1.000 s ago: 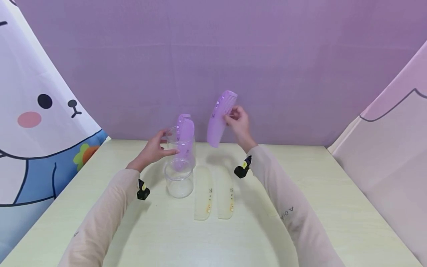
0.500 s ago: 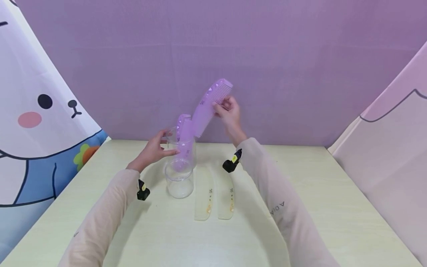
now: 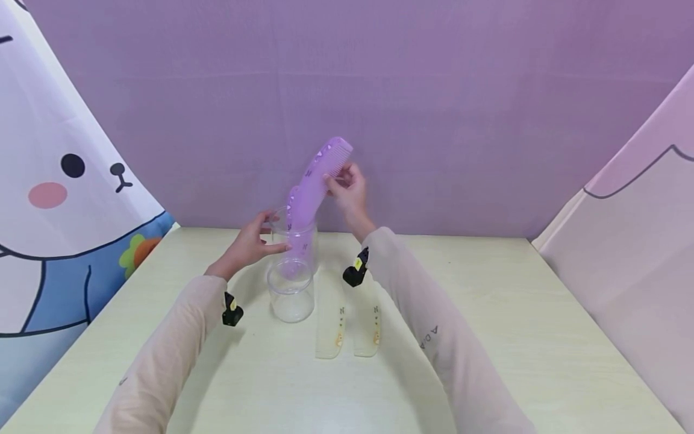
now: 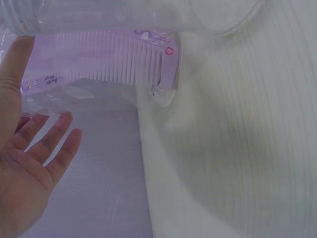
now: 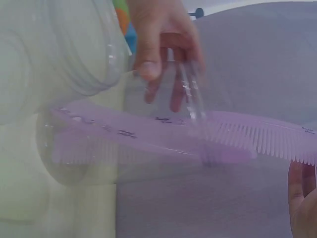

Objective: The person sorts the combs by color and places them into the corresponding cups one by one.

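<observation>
1. Against 1 s ago, the right hand (image 3: 349, 193) is farther left, and the held comb (image 3: 320, 175) is now above the rear jar (image 3: 314, 247) instead of out to its right.
2. The held comb, purple, leans with its top to the right; its lower end overlaps the jar's mouth, though I cannot tell whether it is inside.
3. The right hand is narrow, thumb and fingers pinching that comb by its toothed edge.
4. The left hand (image 3: 249, 244) is in the same place as before, thumb and fingers spread wide around the rear jar's wall.
5. Purple standing combs (image 5: 148, 135) lean inside the rear jar, tops above its rim.
6. The front jar (image 3: 290, 293) and 2 pale combs (image 3: 329, 334) are unmoved on the surface (image 3: 488, 301).
</observation>
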`<state>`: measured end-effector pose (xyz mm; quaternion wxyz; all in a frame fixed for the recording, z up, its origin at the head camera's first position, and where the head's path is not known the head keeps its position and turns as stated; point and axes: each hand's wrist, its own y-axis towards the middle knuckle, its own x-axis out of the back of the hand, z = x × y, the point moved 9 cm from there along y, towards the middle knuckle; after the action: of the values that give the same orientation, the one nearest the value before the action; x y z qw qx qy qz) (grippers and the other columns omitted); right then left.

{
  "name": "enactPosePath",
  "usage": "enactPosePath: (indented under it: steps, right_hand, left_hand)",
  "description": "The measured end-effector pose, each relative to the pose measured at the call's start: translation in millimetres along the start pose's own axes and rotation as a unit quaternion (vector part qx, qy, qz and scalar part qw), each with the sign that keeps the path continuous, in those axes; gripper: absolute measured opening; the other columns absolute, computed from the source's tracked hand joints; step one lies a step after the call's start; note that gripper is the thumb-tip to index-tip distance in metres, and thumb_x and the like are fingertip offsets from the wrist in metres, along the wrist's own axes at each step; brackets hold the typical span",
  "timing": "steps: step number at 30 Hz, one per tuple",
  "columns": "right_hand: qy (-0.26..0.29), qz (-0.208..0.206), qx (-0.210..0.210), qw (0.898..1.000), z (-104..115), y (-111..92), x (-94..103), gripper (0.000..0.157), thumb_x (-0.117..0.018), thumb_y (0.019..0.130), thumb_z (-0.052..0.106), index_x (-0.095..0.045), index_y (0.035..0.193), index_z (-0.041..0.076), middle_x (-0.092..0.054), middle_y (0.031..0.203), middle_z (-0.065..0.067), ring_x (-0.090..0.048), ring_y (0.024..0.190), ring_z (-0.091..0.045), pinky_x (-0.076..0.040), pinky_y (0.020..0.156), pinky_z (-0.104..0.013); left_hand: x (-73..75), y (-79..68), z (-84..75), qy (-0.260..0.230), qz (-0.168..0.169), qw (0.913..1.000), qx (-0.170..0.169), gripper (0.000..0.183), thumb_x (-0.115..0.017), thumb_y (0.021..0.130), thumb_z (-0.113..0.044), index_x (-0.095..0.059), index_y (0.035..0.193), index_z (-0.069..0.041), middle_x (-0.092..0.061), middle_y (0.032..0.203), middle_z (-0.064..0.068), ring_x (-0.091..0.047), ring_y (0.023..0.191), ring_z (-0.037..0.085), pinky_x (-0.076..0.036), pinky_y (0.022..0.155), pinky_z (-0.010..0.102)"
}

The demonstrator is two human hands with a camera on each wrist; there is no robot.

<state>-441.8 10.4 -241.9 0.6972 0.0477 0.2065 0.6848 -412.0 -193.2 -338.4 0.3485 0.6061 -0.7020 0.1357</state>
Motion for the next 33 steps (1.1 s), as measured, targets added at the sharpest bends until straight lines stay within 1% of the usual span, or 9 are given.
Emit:
enactPosePath:
  steps: [4,8,14,18,21,24,28,33]
  right_hand:
    - [-0.005,0.006,-0.005,1.0,-9.7,-2.7,-5.5,0.028,-0.062,0.082,-0.004,-0.05,0.108,-0.003,-0.06,0.108,-0.02,-0.058,0.081,-0.013,-0.056,0.074,-0.033]
    - [-0.018,0.008,-0.005,1.0,-17.2,-5.8,-9.9,0.027,-0.062,0.082,-0.003,-0.05,0.107,-0.003,-0.06,0.104,-0.019,-0.057,0.08,-0.013,-0.056,0.072,-0.031]
    - [-0.044,0.024,-0.007,0.999,-26.5,-11.0,-16.1,0.028,-0.061,0.084,-0.001,-0.05,0.109,-0.003,-0.058,0.102,-0.016,-0.055,0.078,-0.011,-0.055,0.07,-0.027]
    - [-0.058,0.034,-0.009,0.998,-33.6,-13.7,-18.7,0.029,-0.061,0.083,-0.002,-0.05,0.11,-0.004,-0.058,0.104,-0.017,-0.056,0.079,-0.013,-0.055,0.072,-0.029]
    - [-0.083,0.041,-0.001,0.996,-36.5,-16.5,-20.8,0.029,-0.06,0.083,-0.004,-0.05,0.11,-0.005,-0.058,0.106,-0.019,-0.056,0.084,-0.017,-0.055,0.076,-0.03]
    - [-0.11,0.044,0.01,0.993,-38.9,-18.6,-23.2,0.03,-0.06,0.081,-0.007,-0.049,0.109,-0.006,-0.057,0.106,-0.021,-0.058,0.089,-0.023,-0.053,0.079,-0.027]
    - [-0.128,0.043,0.029,0.99,-40.6,-19.4,-25.7,0.032,-0.059,0.077,-0.012,-0.048,0.107,-0.006,-0.057,0.105,-0.022,-0.059,0.093,-0.029,-0.053,0.082,-0.026]
    - [-0.16,0.05,0.045,0.985,-37.9,-22.4,-29.4,0.043,-0.058,0.072,-0.016,-0.046,0.111,-0.002,-0.057,0.107,-0.02,-0.059,0.096,-0.029,-0.053,0.081,-0.026]
  left_hand:
    - [0.5,0.2,0.4,-0.002,-0.001,1.0,0.003,0.093,-0.077,0.071,-0.035,-0.023,0.141,-0.006,-0.038,0.14,0.017,-0.048,0.117,0.038,-0.046,0.091,0.051]
    - [0.4,-0.1,0.1,-0.004,0.001,1.0,0.006,0.093,-0.077,0.071,-0.034,-0.023,0.141,-0.006,-0.038,0.14,0.017,-0.048,0.118,0.038,-0.046,0.092,0.052]
    - [1.0,0.1,-0.2,0.002,-0.003,1.0,0.0,0.093,-0.076,0.072,-0.036,-0.023,0.141,-0.004,-0.038,0.14,0.019,-0.048,0.116,0.039,-0.046,0.091,0.053]
    - [1.4,-0.1,-0.4,0.008,-0.005,0.9999,-0.005,0.092,-0.076,0.073,-0.036,-0.023,0.14,-0.003,-0.038,0.139,0.02,-0.048,0.116,0.04,-0.046,0.09,0.052]
    - [1.6,-0.5,0.8,0.003,-0.003,1.0,-0.001,0.092,-0.076,0.072,-0.034,-0.023,0.141,-0.004,-0.038,0.14,0.019,-0.047,0.117,0.04,-0.046,0.091,0.053]
    - [1.9,-0.7,1.7,0.001,-0.001,1.0,0.003,0.093,-0.077,0.072,-0.034,-0.022,0.141,-0.005,-0.038,0.14,0.018,-0.047,0.118,0.04,-0.046,0.092,0.052]
    - [1.9,-0.3,1.1,0.004,-0.002,1.0,0.004,0.092,-0.077,0.071,-0.035,-0.023,0.14,-0.004,-0.038,0.14,0.018,-0.047,0.117,0.039,-0.046,0.091,0.052]
    - [2.0,-0.9,-0.3,0.003,-0.003,1.0,0.003,0.091,-0.077,0.072,-0.033,-0.024,0.14,-0.005,-0.039,0.139,0.018,-0.048,0.117,0.039,-0.047,0.09,0.052]
